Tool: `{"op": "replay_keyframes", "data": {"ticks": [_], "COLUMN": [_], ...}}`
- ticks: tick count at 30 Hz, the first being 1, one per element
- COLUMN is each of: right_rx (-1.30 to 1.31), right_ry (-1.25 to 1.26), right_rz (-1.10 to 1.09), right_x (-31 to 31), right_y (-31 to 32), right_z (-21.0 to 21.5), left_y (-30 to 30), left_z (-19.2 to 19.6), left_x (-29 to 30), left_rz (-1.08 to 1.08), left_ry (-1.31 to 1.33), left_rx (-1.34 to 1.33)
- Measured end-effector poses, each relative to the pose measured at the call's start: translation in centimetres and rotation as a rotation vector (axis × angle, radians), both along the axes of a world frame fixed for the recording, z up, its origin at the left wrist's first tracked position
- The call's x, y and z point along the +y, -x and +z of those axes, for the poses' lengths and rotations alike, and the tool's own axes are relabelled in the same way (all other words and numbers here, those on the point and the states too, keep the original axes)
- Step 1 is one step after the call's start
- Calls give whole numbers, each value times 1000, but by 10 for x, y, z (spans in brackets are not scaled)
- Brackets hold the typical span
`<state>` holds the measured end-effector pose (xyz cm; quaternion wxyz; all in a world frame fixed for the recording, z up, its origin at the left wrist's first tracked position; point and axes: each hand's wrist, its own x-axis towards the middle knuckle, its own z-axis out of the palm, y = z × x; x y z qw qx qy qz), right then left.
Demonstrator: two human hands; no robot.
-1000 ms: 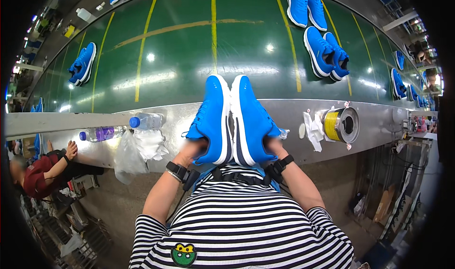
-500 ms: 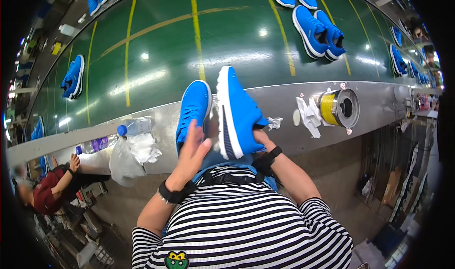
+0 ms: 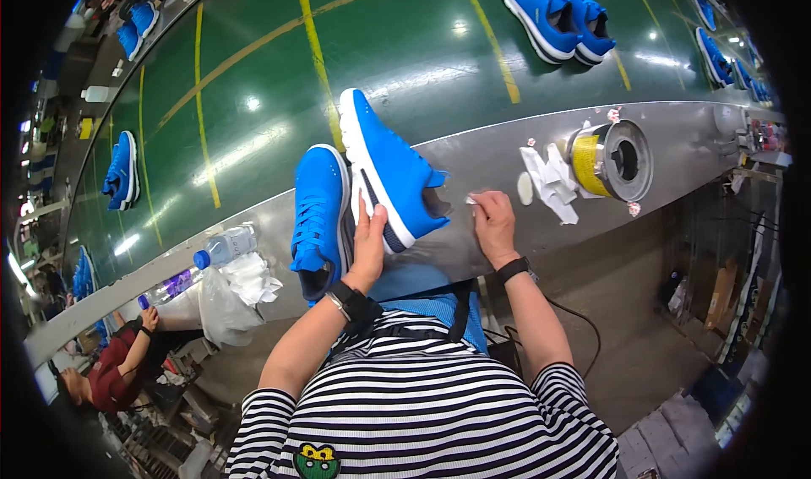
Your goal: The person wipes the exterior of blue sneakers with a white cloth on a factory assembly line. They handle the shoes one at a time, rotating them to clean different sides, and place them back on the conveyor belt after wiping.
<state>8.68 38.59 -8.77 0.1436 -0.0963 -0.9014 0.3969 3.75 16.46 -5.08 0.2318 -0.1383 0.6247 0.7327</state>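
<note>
Gripping a tilted blue shoe (image 3: 390,173) low on its white sole, toward the heel, the left hand (image 3: 368,247) shows in the head view with thumb and fingers clamped on it. Its toe reaches over the green belt (image 3: 405,65), past the bench's far edge, while the heel end hangs above the bench (image 3: 473,162) (whether any of it rests on the metal, I cannot tell). Just to its left is a laced blue shoe (image 3: 314,213), toe toward the belt and collar at the bench's near edge.

The right hand (image 3: 497,224) is well apart from the left, above the bench just beyond the tilted shoe's collar. Its thumb and fingertips are pinched together on a small white scrap (image 3: 470,199), too small to make out.

Toward the bench's right end sits a round metal tin (image 3: 606,175) with a yellow label, white paper strips (image 3: 554,179) and a pale oval piece (image 3: 525,188) beside it. Toward the left end lie a clear bottle (image 3: 230,246) with a blue cap and crumpled white paper (image 3: 251,278); a plastic bag (image 3: 226,312) droops over the near edge. A blue pair (image 3: 545,10) stands on the belt, beyond the bench's right half.
</note>
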Motion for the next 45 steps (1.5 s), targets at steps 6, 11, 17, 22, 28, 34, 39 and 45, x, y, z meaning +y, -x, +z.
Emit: {"op": "replay_keyframes", "data": {"ticks": [6, 11, 17, 22, 28, 34, 39, 45], "right_rx": [-154, -56, -9, -73, -194, -260, -340, -314], "right_ry": [798, 680, 394, 510, 548, 619, 675, 673], "right_rz": [-149, 17, 199, 130, 52, 10, 61, 51], "right_x": [-39, -78, -72, -77, -86, -82, -75, -73], "right_y": [-4, 12, 13, 7, 27, 22, 29, 27], "right_z": [43, 72, 59, 59, 64, 69, 67, 61], "left_y": [2, 2, 2, 2, 3, 4, 4, 6], "left_z": [2, -6, -10, -2, -6, 10, 7, 10], "left_x": [4, 1, 1, 3, -2, 6, 5, 7], "left_rz": [-28, -117, -105, -95, -164, -181, -183, -191], "left_ry": [144, 436, 473, 451, 429, 544, 520, 502], "left_rx": [21, 86, 70, 73, 69, 82, 93, 77]}}
